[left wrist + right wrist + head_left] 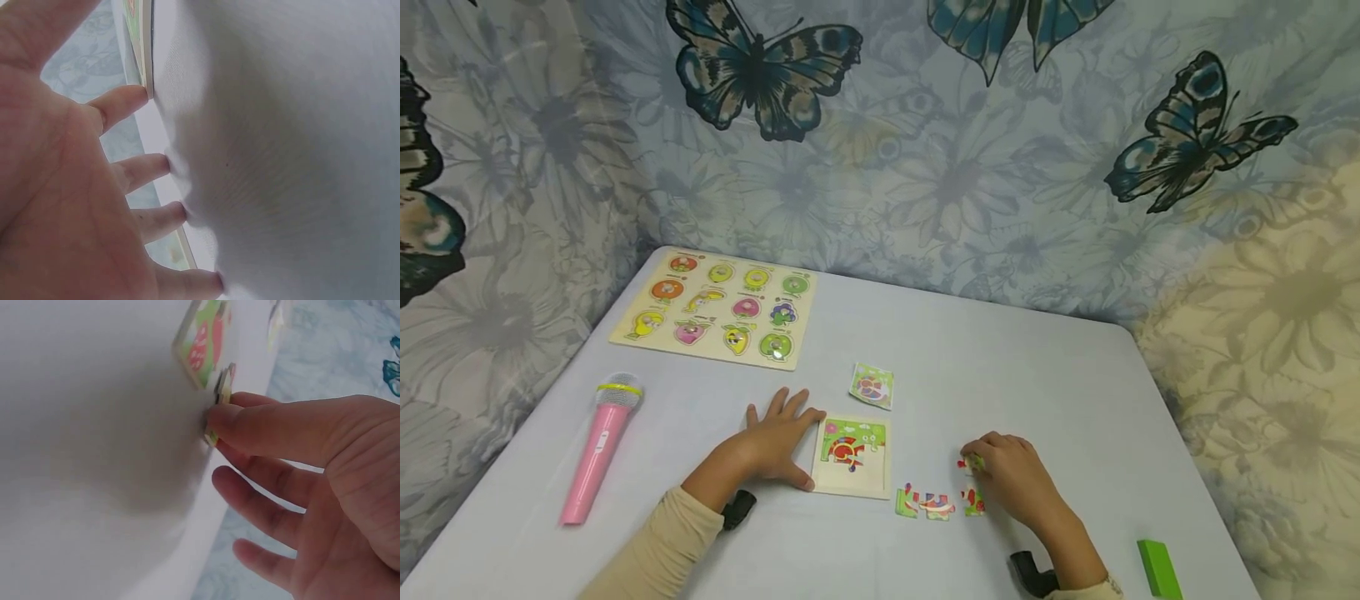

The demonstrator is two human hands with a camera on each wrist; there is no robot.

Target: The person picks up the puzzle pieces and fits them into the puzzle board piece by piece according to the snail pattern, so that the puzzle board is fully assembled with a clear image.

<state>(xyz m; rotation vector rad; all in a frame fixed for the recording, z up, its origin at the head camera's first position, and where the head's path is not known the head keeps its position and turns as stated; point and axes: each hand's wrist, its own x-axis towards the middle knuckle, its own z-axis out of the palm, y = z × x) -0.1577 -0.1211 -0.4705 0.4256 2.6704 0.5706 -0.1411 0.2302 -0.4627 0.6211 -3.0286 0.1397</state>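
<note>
A small square puzzle board (853, 482) lies on the table, with pieces of a green and red picture set in its upper part. My left hand (777, 446) is spread flat beside it, thumb and index fingertip at the board's left edge. In the left wrist view the straight fingertips (157, 164) rest on the white cloth. To the board's right, my right hand (1017, 475) pinches a puzzle piece (212, 434) between thumb and index finger, the other fingers loosely bent. Another piece (973, 502) with red spots lies just below that hand, and joined-looking pieces (937, 506) lie nearer the board.
A small picture card (872, 386) lies behind the board. Toward the back left is a large fruit puzzle board (713, 310). A pink microphone (601, 450) lies at the left, and a green block (1159, 568) at the front right.
</note>
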